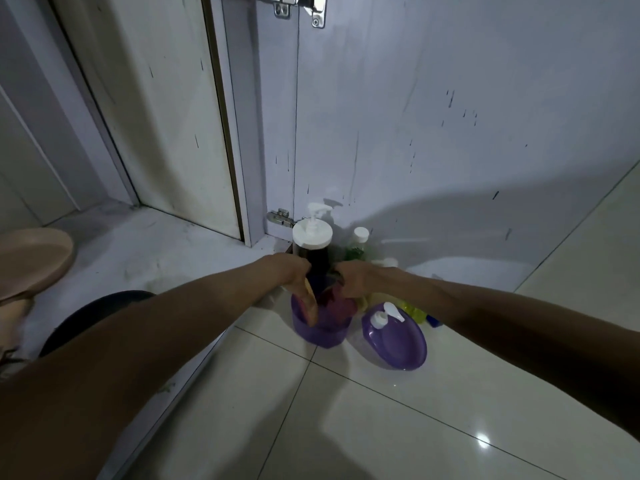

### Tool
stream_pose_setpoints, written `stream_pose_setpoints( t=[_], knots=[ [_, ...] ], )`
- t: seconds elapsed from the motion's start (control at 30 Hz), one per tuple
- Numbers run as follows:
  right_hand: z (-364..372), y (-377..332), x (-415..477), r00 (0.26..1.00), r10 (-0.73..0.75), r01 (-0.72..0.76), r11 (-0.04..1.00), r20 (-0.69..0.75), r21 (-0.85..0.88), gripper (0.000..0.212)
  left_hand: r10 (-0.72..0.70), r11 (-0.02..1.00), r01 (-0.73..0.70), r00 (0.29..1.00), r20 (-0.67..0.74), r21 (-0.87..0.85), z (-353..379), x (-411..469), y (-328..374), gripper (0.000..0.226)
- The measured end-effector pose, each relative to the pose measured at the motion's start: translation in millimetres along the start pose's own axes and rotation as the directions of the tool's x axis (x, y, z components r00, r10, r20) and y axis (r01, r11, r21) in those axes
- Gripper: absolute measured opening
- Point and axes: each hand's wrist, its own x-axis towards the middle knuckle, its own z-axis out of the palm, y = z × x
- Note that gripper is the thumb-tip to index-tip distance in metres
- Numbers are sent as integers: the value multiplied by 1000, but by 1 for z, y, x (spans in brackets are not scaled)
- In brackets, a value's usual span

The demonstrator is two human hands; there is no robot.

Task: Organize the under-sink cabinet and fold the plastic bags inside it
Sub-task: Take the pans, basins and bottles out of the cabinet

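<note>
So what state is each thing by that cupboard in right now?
Cabinet door: swung open.
Pump bottle: upright, lid on.
Purple tub: on the floor, stuffed with bags.
Purple bowl: on the floor, holding white pump tops.
Left hand: gripping the tub's contents.
Right hand: likewise.

Seen from above, two bare arms reach forward over a tiled floor [346, 427]. The left hand [294, 271] and right hand [353, 280] both grip something dark at the top of a purple bucket [320, 329]. Just behind the bucket stands a dark pump bottle [312, 242] with a white lid. A purple bowl [398, 344] holding white pump tops lies beside it, before an open white cabinet door [450, 133].
</note>
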Motion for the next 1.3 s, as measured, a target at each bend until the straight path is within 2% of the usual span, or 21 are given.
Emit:
stream_pose_setpoints(
  t=[0.07,0.13,0.27,0.4,0.47,0.57,0.7,0.8,0.9,1.03,1.17,1.3],
  knots=[
    [3,2,3,1000,-18,18,1000,-11,-24,7,14,1000,-14,1000,4,25,4,0,-1,106],
    [4,4,6,999,-32,30,998,-39,-47,10,27,999,-27,1000,-7,35,7,5,-6,92],
    [-2,-3,10,990,-77,61,989,-122,-133,33,64,996,-61,997,-46,68,9,8,-19,106],
    [-6,-24,12,939,-166,121,979,-301,-165,22,32,997,-29,999,-37,75,9,2,-39,91],
    [-10,-41,13,925,-199,150,974,-323,-171,25,-27,997,29,999,-37,66,12,-3,-59,98],
    [-20,-69,18,931,-191,119,964,-311,-236,34,-124,990,126,992,-36,56,15,-16,-89,116],
    [-22,-109,34,933,-221,143,952,-284,-269,48,-183,982,185,982,-56,26,22,-39,-129,117],
    [-17,-132,44,929,-284,207,930,-236,-303,54,-245,970,245,969,-37,-3,28,-55,-155,119],
    [-12,-147,51,920,-345,269,901,-187,-340,59,-277,961,276,957,-83,-28,36,-73,-177,121],
    [-7,-179,73,881,-464,397,831,-92,-389,68,-395,918,387,910,-124,-82,53,-111,-220,122],
    [-8,-218,90,825,-564,506,758,-25,-411,74,-521,850,508,849,-88,-139,58,-153,-254,121],
    [-2,-254,100,736,-672,638,650,81,-413,96,-637,759,620,771,-29,-200,70,-193,-267,127]
  ],
)
